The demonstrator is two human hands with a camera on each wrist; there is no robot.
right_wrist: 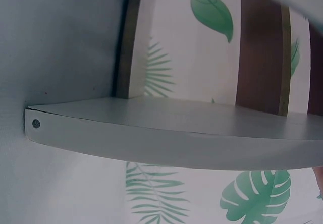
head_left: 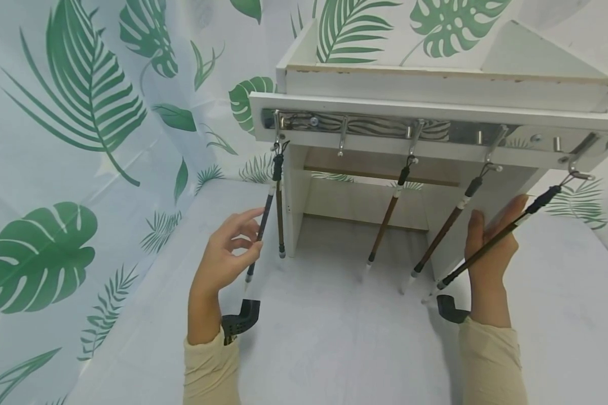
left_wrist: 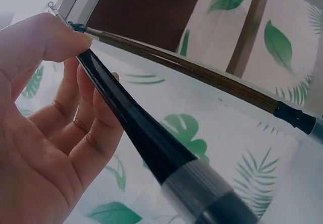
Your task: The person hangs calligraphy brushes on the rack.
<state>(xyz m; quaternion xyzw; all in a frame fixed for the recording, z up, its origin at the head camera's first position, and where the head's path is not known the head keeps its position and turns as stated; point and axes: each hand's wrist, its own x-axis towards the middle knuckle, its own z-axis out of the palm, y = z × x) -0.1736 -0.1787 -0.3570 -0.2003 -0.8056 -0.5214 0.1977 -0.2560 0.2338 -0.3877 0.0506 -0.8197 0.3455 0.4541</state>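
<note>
My left hand (head_left: 228, 253) pinches a dark-handled calligraphy brush (head_left: 266, 216) between thumb and fingertips. The brush hangs by a loop from the leftmost hook and slants down toward the left; in the left wrist view its black handle (left_wrist: 126, 108) widens to a pale grey collar. Just behind it hangs a brown brush (head_left: 280, 219). On the right, my right hand (head_left: 491, 253) holds the side panel (head_left: 446, 247) of the white rack, thumb and fingers at its edge. A dark brush (head_left: 496, 239) hangs across in front of that hand. The right wrist view shows mostly the panel edge (right_wrist: 176, 146).
A metal hook strip (head_left: 380, 128) runs along the rack's front board (head_left: 436, 107). Two more brushes, one in the middle (head_left: 385, 225) and another to its right (head_left: 448, 228), hang from it. The rack stands on a white surface (head_left: 344, 326) before a leaf-print backdrop (head_left: 182, 163).
</note>
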